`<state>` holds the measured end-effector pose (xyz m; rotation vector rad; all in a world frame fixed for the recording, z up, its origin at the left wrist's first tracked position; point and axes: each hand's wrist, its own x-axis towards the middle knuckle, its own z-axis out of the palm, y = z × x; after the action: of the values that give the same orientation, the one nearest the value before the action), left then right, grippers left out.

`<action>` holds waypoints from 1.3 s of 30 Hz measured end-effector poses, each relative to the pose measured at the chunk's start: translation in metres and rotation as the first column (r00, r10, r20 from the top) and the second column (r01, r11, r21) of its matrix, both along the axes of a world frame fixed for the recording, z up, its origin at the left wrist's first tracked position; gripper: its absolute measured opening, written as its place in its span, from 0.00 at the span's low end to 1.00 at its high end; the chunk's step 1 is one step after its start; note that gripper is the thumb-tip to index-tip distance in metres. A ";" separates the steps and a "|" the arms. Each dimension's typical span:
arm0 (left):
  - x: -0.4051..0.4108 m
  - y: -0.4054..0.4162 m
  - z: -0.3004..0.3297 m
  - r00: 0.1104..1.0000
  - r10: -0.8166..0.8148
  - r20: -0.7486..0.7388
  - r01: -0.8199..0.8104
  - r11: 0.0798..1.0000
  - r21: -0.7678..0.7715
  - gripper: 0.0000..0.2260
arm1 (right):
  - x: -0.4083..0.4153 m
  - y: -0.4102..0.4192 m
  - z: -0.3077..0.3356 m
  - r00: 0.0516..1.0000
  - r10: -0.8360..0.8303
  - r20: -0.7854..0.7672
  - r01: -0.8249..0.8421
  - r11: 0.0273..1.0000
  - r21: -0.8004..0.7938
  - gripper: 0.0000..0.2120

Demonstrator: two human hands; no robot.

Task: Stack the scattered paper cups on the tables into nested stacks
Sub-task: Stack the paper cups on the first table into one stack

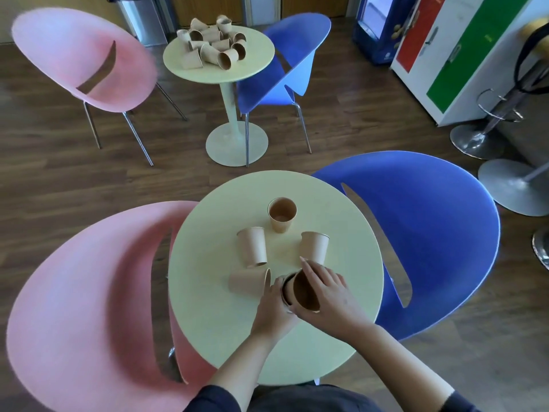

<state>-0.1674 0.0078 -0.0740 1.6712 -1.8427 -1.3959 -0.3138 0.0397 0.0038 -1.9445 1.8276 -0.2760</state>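
Right hand (323, 292) is curling over a brown-lined paper cup (306, 292), fingers wrapped round its wall, tipping the mouth toward the wearer. Left hand (274, 304) is gripping a nested stack (285, 289) from below, only its dark rims showing just left of the held cup. The cup looks angled to line up with the stack, so seating it is probably the step in hand (how far it is seated cannot be told).

Four loose cups are lying around the hands on the near table (208, 292): a tipped cup (248, 281) touching the left fingers, an inverted cup (252, 246), another inverted cup (315, 246) beyond the right fingertips, and an upright cup (281, 214) farthest out.

Far table (255, 63) is carrying an untouched cup heap (212, 43), so most of the job seems to be remaining.
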 end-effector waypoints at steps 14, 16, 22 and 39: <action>0.002 0.000 -0.010 0.999 -0.023 0.023 0.024 0.997 -0.073 0.33 | -0.002 -0.004 -0.040 0.998 0.011 -0.060 -0.001 0.986 0.166 0.46; 0.002 0.001 -0.009 1.000 -0.027 0.005 0.028 0.997 -0.067 0.32 | -0.005 -0.007 -0.037 1.000 -0.012 0.006 0.011 0.985 0.173 0.47; 0.004 0.001 -0.006 1.000 -0.008 -0.004 0.008 0.997 -0.079 0.32 | -0.024 -0.037 -0.041 0.923 -0.345 0.169 0.338 0.938 0.069 0.33; 0.002 0.004 0.000 0.999 0.033 0.012 -0.034 0.999 0.035 0.35 | -0.042 -0.105 -0.085 0.627 -0.759 0.178 0.604 0.617 0.505 0.36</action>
<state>-0.1652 0.0117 -0.0737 1.7221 -1.7976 -1.4168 -0.3554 -0.0650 -0.0815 -0.7423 2.0785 -0.4393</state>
